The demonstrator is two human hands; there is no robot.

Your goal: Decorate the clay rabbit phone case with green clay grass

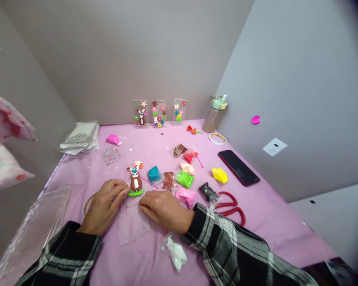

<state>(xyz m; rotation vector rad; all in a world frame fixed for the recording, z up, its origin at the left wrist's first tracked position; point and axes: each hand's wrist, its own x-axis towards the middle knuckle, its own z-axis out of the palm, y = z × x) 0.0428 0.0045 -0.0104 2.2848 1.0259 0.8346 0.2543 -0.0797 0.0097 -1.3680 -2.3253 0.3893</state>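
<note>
A brown and white clay rabbit [136, 182] with long ears lies on a clear phone case [132, 201], above a strip of green clay grass [136, 193]. My left hand [107, 204] pinches the left edge of the case, its fingertips right beside the grass. On the other side, my right hand [165, 210] is closed, its thumb and fingertips pressed together just below the grass's right end. Whatever those fingers hold is hidden. Under both hands lies a clear plastic sheet [133, 230].
Bags of clay surround the hands, among them green [185, 179], pink [185, 196] and white [176, 254]. Red-handled scissors [231, 206] and a phone [238, 167] lie right. Decorated cases [158, 114] lean on the back wall beside a bottle [214, 115].
</note>
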